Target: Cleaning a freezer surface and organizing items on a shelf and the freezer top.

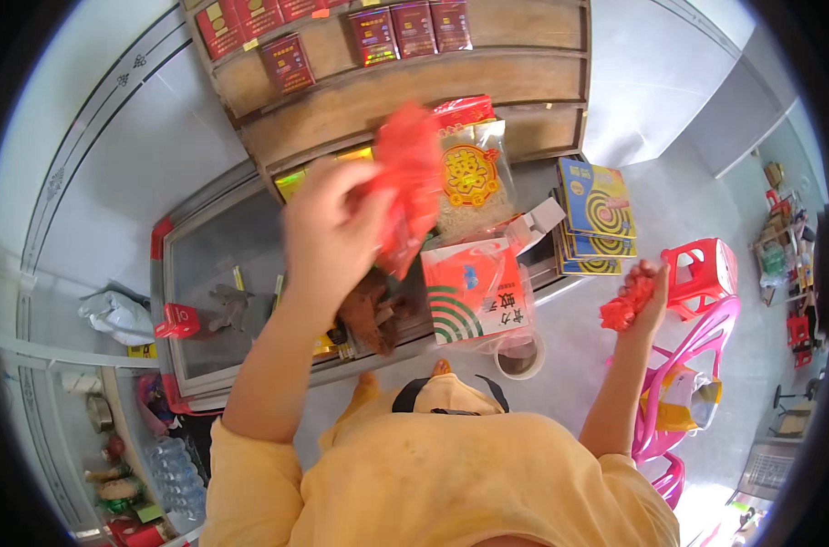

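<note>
My left hand [332, 232] is raised over the glass counter, its fingers shut on a red plastic packet [411, 178], both blurred. Out to the right, my right hand [647, 294] grips a crumpled red plastic bundle [621, 311]. Just behind the packet lies a clear bag with a yellow double-happiness emblem [470, 171]. A red and white mosquito coil box [476, 290] sits near the counter's front edge, beside a small open white carton [539, 222]. Dark brown crumpled material [370, 314] lies partly below my left hand.
Wooden shelves [401, 89] with dark red packs stand behind the glass counter [216, 232]. Blue and yellow coil boxes [596, 212] are stacked at the right. A bin [520, 359] stands below the counter's edge. A red stool [705, 273] and a pink chair [719, 328] are near my right arm.
</note>
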A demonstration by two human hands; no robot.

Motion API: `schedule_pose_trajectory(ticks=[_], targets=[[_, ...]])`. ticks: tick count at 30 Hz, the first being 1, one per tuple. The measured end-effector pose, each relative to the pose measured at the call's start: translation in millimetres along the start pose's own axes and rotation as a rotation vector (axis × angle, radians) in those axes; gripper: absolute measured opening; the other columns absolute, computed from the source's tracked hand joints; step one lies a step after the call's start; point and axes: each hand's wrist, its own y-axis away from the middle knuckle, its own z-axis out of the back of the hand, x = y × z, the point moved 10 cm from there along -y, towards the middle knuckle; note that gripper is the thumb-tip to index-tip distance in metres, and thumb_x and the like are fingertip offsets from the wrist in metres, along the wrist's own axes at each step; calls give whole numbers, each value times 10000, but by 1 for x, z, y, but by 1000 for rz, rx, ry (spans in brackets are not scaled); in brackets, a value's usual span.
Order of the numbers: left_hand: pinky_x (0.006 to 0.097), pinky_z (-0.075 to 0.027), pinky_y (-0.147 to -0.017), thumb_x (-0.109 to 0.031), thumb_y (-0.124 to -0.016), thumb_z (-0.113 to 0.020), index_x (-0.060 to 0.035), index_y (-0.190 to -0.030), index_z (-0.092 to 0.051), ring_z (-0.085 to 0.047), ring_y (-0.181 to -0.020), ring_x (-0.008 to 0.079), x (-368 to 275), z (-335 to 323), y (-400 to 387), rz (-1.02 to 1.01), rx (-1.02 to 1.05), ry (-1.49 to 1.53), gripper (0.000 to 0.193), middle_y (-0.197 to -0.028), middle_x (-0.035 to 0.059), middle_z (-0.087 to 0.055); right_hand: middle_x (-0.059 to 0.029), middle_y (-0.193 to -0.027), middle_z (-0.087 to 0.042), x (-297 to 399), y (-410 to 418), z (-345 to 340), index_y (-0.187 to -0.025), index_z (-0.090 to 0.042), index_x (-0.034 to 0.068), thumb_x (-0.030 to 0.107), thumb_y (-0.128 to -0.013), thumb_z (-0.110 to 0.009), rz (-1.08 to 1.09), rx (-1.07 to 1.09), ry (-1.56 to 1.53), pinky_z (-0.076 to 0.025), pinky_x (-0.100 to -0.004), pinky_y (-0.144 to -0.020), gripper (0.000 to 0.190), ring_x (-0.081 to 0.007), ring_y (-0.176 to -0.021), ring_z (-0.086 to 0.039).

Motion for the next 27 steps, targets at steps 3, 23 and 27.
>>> schedule_pose_trajectory(ticks=[3,23,27], targets=[[303,-482,-661,-71,-778,-701,-14,-937,-643,-614,-778,201,-22,-76,-36,-207,31,-32,178,-862,102,-614,-21,-731,-548,-19,-1,-30,-906,-590,55,456,-957,-482,-101,160,-119,-419,-233,-496,418,-109,-633,-526],[265,-493,-631,-47,-823,-671,-27,-941,-631,-595,-737,140,34,-84,107,130,331,208,125,-856,72,-592,-43,-893,-654,34,-22,-238,-981,-624,20,86,-797,-729,776,403,571,-486,-261,-759,222,-122,-819,-605],[284,-498,-649,-52,-825,-663,-41,-936,-640,-611,-767,195,50,-43,162,275,384,107,114,-888,71,-598,-110,-999,-662,2,-37,-298,-1029,-642,81,203,-777,-705,1101,580,1308,-466,-372,-863,287,-291,-989,-609]])
